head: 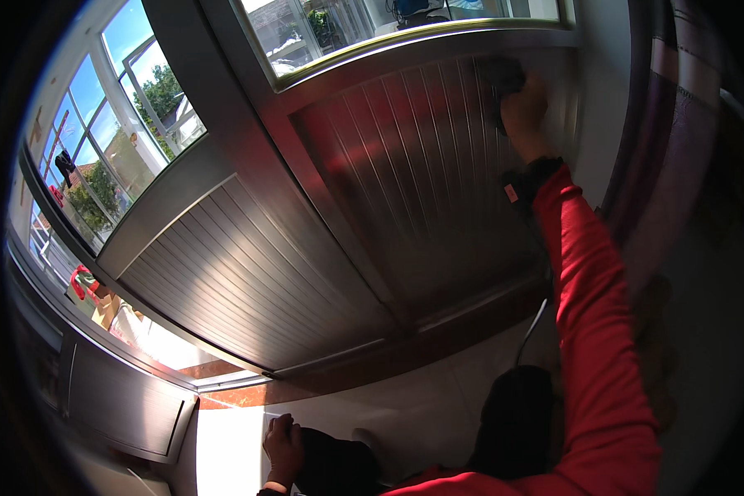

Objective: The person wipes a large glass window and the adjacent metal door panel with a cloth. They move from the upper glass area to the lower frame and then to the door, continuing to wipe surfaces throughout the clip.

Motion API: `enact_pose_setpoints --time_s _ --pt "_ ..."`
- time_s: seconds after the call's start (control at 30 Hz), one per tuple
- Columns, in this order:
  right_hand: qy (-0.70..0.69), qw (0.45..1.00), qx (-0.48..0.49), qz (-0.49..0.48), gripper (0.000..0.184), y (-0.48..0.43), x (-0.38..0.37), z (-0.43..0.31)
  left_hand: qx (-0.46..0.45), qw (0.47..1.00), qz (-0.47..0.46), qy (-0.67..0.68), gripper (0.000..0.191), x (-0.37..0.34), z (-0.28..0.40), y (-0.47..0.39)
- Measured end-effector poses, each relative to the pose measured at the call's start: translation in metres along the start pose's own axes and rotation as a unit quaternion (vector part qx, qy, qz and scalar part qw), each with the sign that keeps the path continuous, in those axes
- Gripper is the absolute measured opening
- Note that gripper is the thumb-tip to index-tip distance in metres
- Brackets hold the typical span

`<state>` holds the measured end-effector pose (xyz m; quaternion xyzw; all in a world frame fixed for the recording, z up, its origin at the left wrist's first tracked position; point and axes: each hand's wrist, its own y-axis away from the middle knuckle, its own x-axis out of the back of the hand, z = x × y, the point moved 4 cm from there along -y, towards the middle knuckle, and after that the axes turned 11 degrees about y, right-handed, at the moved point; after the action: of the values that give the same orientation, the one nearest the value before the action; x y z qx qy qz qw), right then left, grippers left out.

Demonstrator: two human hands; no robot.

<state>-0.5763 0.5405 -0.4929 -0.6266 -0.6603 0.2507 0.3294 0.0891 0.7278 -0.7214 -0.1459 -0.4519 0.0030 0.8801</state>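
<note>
My right hand [525, 111] reaches far forward in a red sleeve, holding a dark cloth [501, 75] against the upper right of a ribbed metal door panel [403, 149]. Deep shade blurs the cloth's outline. Around the right wrist is a black band, and a small dark object with a reddish patch [511, 193] shows beside it. My left hand [283, 449] is low in the view, beside my dark-clad knee [335, 459]. Its fingers look bent, and shadow hides whether anything is in them.
Left of the panel is a second ribbed door panel [242, 266], with a glazed window [409, 31] above the right one. A purple curtain [651, 155] hangs at the right. Below runs a reddish-brown stone sill [471, 316] beside the tiled floor [421, 390]. A pale cord [533, 328] hangs near my right knee.
</note>
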Motion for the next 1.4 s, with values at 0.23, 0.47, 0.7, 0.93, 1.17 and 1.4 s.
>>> enact_pose_setpoints --time_s 0.23,0.47,0.7,0.93,1.17,1.4 --pt "-0.12 0.928 0.348 -0.058 0.019 0.135 -0.015 -0.106 -0.005 1.0 -0.023 0.003 0.022 -0.016 0.0 -0.008" --pt "-0.085 0.91 0.403 -0.044 0.018 0.092 -0.004 -0.026 -0.044 0.999 -0.026 -0.013 0.029 -0.015 0.001 -0.007" --pt "-0.285 0.911 -0.113 -0.277 0.029 0.025 0.056 0.162 -0.018 0.997 -0.065 0.027 0.022 -0.008 -0.009 -0.013" --pt "-0.175 0.874 -0.403 -0.208 0.033 0.184 0.279 0.299 -0.019 0.989 -0.144 0.033 0.023 -0.013 -0.019 -0.02" --pt "-0.272 0.762 -0.57 -0.146 0.027 0.381 0.419 0.304 -0.03 0.963 -0.266 0.037 0.02 -0.014 -0.012 -0.039" --pt "-0.474 0.678 -0.498 -0.262 0.011 0.322 0.316 0.235 0.094 0.934 -0.314 0.142 0.024 -0.015 -0.019 -0.055"
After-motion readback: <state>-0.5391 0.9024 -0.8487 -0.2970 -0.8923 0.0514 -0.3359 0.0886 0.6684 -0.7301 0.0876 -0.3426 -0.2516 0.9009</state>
